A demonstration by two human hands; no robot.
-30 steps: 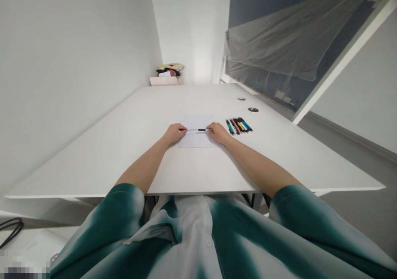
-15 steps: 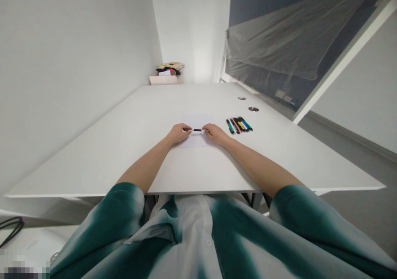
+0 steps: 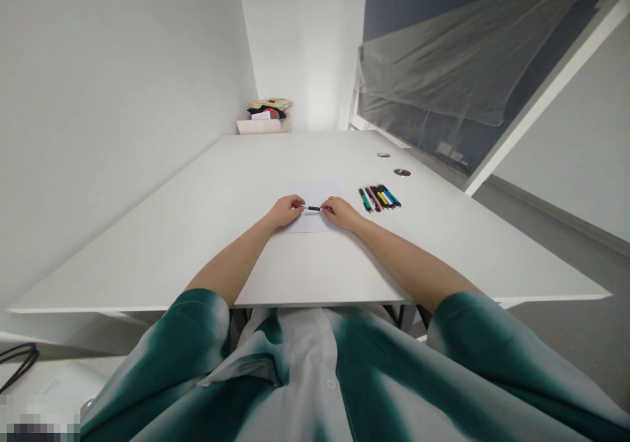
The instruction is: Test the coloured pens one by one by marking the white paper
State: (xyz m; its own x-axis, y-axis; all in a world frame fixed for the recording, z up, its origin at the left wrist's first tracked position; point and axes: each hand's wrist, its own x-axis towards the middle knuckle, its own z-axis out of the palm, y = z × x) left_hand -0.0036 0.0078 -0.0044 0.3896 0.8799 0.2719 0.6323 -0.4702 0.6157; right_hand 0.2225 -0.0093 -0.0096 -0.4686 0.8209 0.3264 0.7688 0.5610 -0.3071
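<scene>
A slim pen [image 3: 314,208] with a black middle and a pale left end is held nearly level above a white sheet of paper [image 3: 310,227]. The fingers of my left hand [image 3: 287,211] are pinched at its left end. My right hand [image 3: 339,212] grips the other end between thumb and fingers, which cover that part. Both hands rest low over the paper's sides.
To the right of the paper lies a row of several coloured pens [image 3: 380,198]. Two round metal grommets [image 3: 402,172] are set in the white table [image 3: 197,199]. A pale box [image 3: 259,126] with cloths stands at the far end, and a plastic-draped panel [image 3: 433,81] rises at right.
The pen has dipped slightly and now slants a little, its right end lower. My left fingers have shifted slightly at its left end; the right hand is nearly unmoved.
</scene>
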